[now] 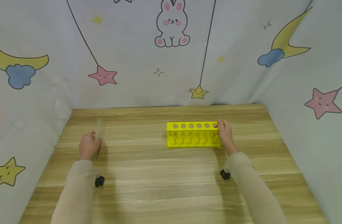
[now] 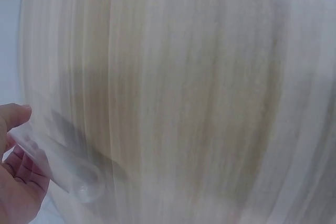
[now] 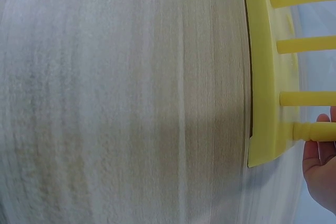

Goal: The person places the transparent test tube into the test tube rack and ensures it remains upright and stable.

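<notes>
A clear test tube (image 2: 84, 179) with a rounded end is held in my left hand (image 1: 89, 147), over the left part of the table. In the head view the tube (image 1: 98, 130) is faint and blurred, slanting up past the fingers. Right of the table's middle stands a yellow test tube rack (image 1: 194, 133), with a row of round holes along its top and pegs below. My right hand (image 1: 225, 134) grips the rack's right end, thumb on the top edge. In the right wrist view several fingers (image 3: 315, 169) show beside the rack's end post.
The wood-grain table (image 1: 148, 177) extends around both arms. A white curtain (image 1: 137, 46) printed with stars, moons and a rabbit hangs behind and along both sides. Small black blocks (image 1: 99, 181) hang under both wrists.
</notes>
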Demonstrator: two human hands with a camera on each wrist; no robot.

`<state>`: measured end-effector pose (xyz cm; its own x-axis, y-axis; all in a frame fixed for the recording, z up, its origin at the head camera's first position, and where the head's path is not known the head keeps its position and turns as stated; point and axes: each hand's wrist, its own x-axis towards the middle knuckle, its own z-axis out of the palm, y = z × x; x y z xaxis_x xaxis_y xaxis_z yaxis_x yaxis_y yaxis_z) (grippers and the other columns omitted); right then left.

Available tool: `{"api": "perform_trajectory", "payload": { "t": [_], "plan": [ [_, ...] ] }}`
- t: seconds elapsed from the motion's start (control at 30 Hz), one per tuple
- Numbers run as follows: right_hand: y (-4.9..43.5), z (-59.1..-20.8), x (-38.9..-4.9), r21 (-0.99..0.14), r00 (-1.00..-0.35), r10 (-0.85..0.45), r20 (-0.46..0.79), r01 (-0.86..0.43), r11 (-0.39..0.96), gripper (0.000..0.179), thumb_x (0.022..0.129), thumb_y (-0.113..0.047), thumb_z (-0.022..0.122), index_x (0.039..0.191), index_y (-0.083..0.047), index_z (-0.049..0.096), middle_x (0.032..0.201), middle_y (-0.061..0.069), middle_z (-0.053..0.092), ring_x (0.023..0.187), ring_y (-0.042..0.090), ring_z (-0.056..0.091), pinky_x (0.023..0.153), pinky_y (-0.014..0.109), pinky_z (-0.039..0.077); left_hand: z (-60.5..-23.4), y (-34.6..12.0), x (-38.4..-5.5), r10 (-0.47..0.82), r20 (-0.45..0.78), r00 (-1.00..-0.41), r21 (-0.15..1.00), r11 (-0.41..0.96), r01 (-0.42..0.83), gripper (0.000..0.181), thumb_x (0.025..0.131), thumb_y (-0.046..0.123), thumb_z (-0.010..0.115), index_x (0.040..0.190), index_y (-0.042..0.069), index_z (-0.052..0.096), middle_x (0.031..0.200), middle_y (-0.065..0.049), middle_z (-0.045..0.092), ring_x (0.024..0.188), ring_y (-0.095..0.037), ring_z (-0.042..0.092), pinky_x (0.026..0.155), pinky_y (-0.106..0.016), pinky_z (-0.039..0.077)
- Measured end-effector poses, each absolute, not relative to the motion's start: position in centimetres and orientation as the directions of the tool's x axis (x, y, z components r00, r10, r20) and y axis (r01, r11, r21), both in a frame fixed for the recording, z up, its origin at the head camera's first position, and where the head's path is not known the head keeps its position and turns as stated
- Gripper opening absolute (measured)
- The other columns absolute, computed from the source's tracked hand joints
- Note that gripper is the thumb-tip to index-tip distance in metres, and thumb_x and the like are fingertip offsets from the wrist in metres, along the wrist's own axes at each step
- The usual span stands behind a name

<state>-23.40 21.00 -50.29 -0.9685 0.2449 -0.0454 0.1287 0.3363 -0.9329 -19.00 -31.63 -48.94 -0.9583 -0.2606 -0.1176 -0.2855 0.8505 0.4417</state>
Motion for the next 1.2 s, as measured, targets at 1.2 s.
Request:
{"api": "perform_trajectory", "payload": {
  "t": [1.2],
  "plan": [
    [20.8, -49.8, -23.2, -0.929, -0.969, 0.244, -0.029, 0.116, 0.351, 0.041, 0.096, -0.034, 0.034, 0.099, 0.003, 0.051, 0.1, 0.024, 0.057, 0.073, 0.013, 0.047, 0.058, 0.016, 0.039, -46.3, -31.9, -19.2, -0.309, -0.004, -0.951, 0.593, 0.765, -0.251, 0.049, 0.088, 0.015, 0.044, 0.131, -0.007, 0.036, 0.116, -0.029, 0.049, 0.103, -0.042, 0.051, 0.08, -0.051, 0.042]
  ]
}}
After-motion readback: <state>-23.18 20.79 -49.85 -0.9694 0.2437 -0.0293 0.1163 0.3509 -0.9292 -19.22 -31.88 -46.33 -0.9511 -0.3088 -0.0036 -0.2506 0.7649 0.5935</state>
